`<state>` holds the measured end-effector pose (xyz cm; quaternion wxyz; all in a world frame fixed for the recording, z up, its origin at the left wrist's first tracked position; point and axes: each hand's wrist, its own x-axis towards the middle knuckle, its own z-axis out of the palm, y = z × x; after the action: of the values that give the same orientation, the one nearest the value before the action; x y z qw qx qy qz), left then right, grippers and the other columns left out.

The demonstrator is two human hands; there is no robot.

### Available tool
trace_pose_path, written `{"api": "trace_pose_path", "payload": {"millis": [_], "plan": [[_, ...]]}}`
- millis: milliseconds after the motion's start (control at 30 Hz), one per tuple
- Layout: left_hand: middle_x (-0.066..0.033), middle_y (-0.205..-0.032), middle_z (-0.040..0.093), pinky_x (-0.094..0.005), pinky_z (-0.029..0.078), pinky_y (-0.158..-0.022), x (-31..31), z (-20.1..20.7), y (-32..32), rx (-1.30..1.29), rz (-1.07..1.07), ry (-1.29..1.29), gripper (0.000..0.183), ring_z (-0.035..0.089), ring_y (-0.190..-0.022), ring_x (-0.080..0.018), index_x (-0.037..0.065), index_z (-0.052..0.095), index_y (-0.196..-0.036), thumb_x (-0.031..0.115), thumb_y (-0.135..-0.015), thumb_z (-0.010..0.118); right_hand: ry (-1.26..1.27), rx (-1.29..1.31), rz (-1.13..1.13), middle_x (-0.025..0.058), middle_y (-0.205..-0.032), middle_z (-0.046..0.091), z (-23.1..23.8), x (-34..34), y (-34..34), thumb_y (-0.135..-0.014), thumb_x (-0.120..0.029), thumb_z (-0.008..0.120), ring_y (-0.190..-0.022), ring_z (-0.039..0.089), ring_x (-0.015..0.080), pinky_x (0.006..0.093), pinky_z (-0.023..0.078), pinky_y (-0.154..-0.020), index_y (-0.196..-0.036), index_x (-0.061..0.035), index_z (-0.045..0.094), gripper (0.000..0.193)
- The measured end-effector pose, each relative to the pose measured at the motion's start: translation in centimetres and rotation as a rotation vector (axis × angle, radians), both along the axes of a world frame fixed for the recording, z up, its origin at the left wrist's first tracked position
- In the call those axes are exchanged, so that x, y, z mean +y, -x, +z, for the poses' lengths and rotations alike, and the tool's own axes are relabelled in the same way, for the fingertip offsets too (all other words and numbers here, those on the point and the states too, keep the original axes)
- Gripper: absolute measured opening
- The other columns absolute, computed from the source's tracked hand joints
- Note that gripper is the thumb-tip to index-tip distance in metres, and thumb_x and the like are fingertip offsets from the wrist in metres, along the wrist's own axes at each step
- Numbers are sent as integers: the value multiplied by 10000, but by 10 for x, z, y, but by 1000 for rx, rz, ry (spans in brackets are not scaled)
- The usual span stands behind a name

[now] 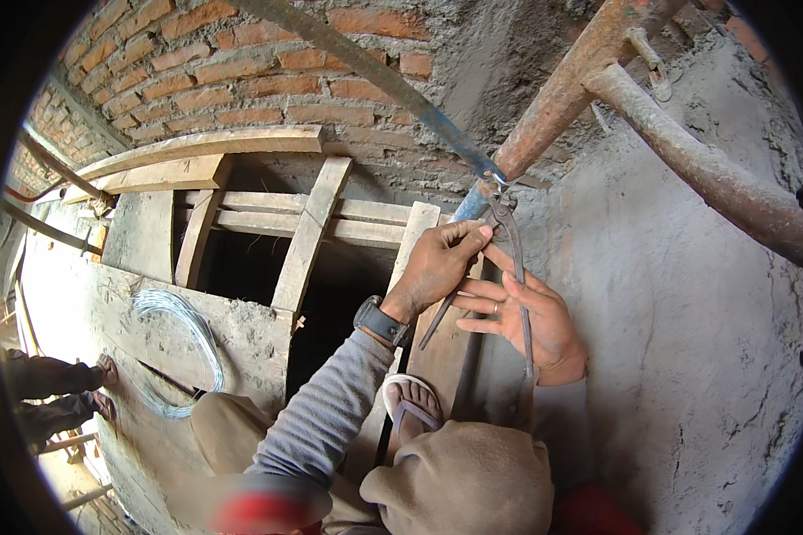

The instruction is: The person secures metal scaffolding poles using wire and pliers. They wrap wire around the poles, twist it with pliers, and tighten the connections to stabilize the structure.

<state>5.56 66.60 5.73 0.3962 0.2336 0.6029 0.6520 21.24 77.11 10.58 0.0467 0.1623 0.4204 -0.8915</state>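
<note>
Metal pincers [514, 234] stand with their jaws at a shiny bit of wire [496, 181] where a blue-painted bar [451, 138] meets a rusty pipe [544, 125]. My left hand [439, 266], wearing a dark watch [382, 321], is closed near the pivot, thumb and forefinger together around one handle. That handle's end sticks out below the hand. My right hand [544, 328] is open, palm up and fingers stretched out, a ring on one. The other handle crosses its thumb and palm. My left fingers partly hide the tool.
A coil of shiny wire [216, 357] lies on a board platform [254, 334] at left. Dark gaps show between wooden planks [314, 234]. A brick wall [241, 71] rises behind, a cement surface [651, 330] lies right. A person's legs [49, 392] stand far left.
</note>
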Motion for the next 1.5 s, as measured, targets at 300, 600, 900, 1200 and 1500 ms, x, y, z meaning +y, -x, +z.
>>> {"api": "trace_pose_path", "payload": {"millis": [300,600,900,1200,1500], "plan": [[5,-963,710,-235,479,-789,4,-3,-9,-290,41,-109,316,583,-838,-65,15,724,-1132,284,-1060,577,-77,-53,-7,310,-1469,445,-2,-3,1,-1104,-333,406,-1362,476,448,622,380,-1110,-1632,-77,121,652],[-28,-973,747,-256,488,-863,2,3,5,-134,-21,-8,335,621,-920,-75,-10,739,-1093,278,-1053,574,-107,-66,-43,283,-1426,481,1,-6,5,-1099,-351,422,-1355,477,448,619,385,-1102,-1631,-73,136,665],[-16,-987,738,-280,491,-801,6,-2,13,-127,-85,-49,317,637,-870,-98,41,735,-1106,306,-1054,569,-58,-70,-151,197,-1250,596,-6,-19,15,-1093,-364,464,-1111,664,349,525,553,-931,-1488,-67,391,501],[-144,-1111,727,-343,552,-893,15,15,18,-446,-436,-52,441,677,-967,-193,-23,616,-1180,393,-1042,560,-27,-23,-89,33,-734,608,-69,-18,24,-952,-295,708,-571,619,158,349,569,-553,-864,-65,631,258],[-60,-628,533,-342,440,-542,55,-28,-27,16,-44,82,450,546,-560,-163,32,510,-816,403,-1058,431,-501,-294,-64,145,-910,689,-58,-9,-4,-766,-243,818,-772,691,326,418,560,-741,-1078,-1,634,435]]}}
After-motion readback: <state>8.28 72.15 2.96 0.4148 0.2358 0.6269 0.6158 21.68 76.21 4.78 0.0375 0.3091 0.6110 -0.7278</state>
